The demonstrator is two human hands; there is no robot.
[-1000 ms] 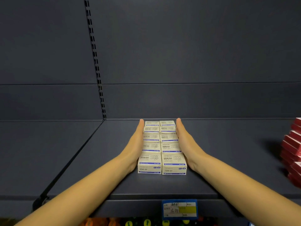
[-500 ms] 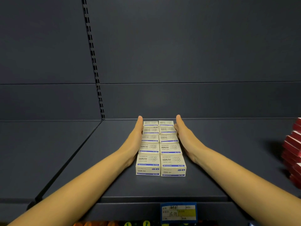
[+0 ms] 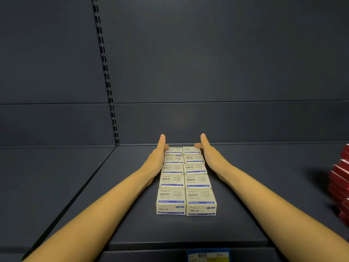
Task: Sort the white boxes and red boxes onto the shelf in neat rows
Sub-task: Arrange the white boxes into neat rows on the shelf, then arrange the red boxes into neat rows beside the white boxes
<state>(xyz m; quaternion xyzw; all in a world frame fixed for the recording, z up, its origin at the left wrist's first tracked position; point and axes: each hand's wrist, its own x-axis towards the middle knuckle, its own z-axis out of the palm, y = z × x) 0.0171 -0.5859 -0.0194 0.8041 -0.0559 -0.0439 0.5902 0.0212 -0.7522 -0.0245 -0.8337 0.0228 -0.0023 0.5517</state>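
Mid-shelf (image 3: 245, 229): white boxes (image 3: 186, 178), two columns; my left hand (image 3: 156, 159), right hand (image 3: 209, 157), flat-fingered, flanking; squeeze evenly, sides flush.

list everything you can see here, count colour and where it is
white boxes: ten, white with blue stripes, two columns of five at mid shelf
red boxes: count unclear, red, stacked at the right edge, cut off by the frame
shelf: one, dark grey, under the boxes
back panel: one, dark grey, behind the shelf
slotted rail: one, dark, upright, left of centre
price label: one, blue and yellow, shelf's front edge
left hand: flat against the white boxes' left side
right hand: flat against their right side
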